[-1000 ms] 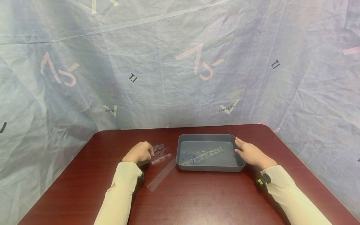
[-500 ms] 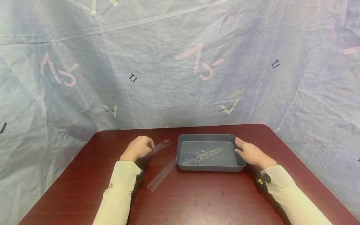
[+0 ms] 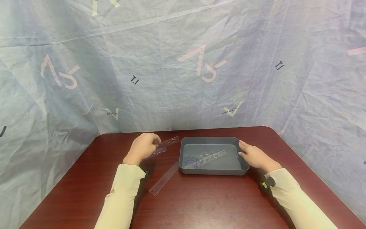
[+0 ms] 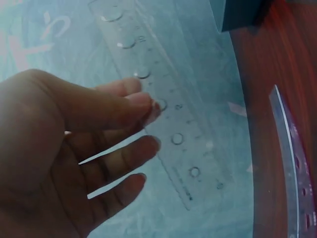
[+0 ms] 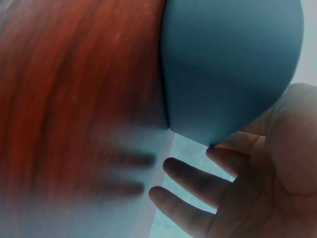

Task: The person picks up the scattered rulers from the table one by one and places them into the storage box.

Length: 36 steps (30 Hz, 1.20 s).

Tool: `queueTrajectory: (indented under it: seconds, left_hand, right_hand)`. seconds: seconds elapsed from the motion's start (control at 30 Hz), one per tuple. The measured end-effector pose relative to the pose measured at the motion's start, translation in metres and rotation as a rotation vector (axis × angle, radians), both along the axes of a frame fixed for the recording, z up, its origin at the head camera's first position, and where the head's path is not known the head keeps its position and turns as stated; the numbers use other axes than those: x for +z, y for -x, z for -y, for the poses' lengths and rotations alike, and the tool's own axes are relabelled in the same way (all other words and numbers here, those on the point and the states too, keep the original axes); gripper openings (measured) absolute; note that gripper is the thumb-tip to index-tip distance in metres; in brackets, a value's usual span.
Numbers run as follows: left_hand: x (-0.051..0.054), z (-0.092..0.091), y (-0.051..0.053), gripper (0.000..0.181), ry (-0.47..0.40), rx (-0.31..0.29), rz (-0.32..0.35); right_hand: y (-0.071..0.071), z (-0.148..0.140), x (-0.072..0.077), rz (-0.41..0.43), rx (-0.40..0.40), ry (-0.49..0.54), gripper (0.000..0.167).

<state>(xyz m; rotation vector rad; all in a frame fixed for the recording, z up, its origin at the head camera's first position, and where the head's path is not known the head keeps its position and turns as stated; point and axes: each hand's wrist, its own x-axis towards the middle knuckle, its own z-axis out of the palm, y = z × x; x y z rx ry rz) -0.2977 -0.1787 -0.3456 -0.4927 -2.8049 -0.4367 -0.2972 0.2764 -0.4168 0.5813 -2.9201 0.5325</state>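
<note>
In the head view my left hand [image 3: 144,146] pinches a clear ruler with round holes [image 3: 172,140] above the table. The left wrist view shows thumb and fingertips on the long edge of this clear ruler [image 4: 177,139]. Below the hand, other clear rulers [image 3: 161,150] lie on the table. My right hand [image 3: 255,156] rests at the right wall of the grey tray [image 3: 214,172], fingers fairly straight; the right wrist view shows fingers [image 5: 198,181] beside the tray's outer wall [image 5: 223,69]. Inside the tray are a clear ruler with holes [image 3: 217,155] and a bluish clear piece.
Another clear ruler [image 3: 163,179] lies slanted on the reddish-brown table [image 3: 200,203], its upper end close to the tray's front left corner. A pale printed cloth [image 3: 171,95] hangs behind the table and along both sides.
My left hand has lifted the holed ruler from the pile and moved slightly away and to the right, uncovering the rulers below. The right hand and tray have stayed in place.
</note>
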Motion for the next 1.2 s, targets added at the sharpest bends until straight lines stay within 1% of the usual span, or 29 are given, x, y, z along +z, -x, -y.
queueTrajectory:
  seconds: [0.13, 0.27, 0.4, 0.47, 0.6, 0.7, 0.87, 1.03, 1.2]
  left_hand:
    - [0.003, -0.006, -0.002, 0.016, -0.025, -0.021, -0.050]
    - [0.005, -0.012, -0.005, 0.015, -0.045, -0.040, -0.085]
    - [0.005, -0.019, -0.007, 0.014, -0.047, -0.051, -0.112]
    - [0.004, -0.023, -0.008, 0.014, -0.044, -0.058, -0.114]
    - [0.001, -0.033, -0.008, 0.015, -0.034, -0.089, -0.123]
    - [-0.001, -0.041, -0.008, 0.014, -0.024, -0.122, -0.146]
    - [-0.005, -0.055, -0.007, 0.013, -0.007, -0.154, -0.180]
    - [-0.012, -0.066, -0.006, 0.016, -0.001, -0.208, -0.214]
    - [-0.021, -0.076, -0.007, 0.017, 0.017, -0.239, -0.239]
  right_hand:
    - [0.001, 0.000, -0.001, -0.001, -0.001, -0.001, 0.054]
    - [0.001, 0.000, -0.001, -0.006, 0.004, -0.005, 0.054]
    - [0.002, 0.000, -0.002, -0.016, 0.013, -0.012, 0.053]
    - [0.003, -0.001, -0.003, -0.018, 0.016, -0.013, 0.053]
    - [0.003, -0.002, -0.003, -0.010, 0.013, -0.009, 0.054]
    - [0.002, -0.003, -0.002, -0.003, 0.010, -0.005, 0.054]
    - [0.002, -0.002, 0.000, -0.006, 0.008, -0.005, 0.054]
    - [0.002, 0.000, 0.000, -0.016, 0.014, -0.005, 0.053]
    - [0.001, 0.001, 0.001, -0.015, 0.017, -0.006, 0.053]
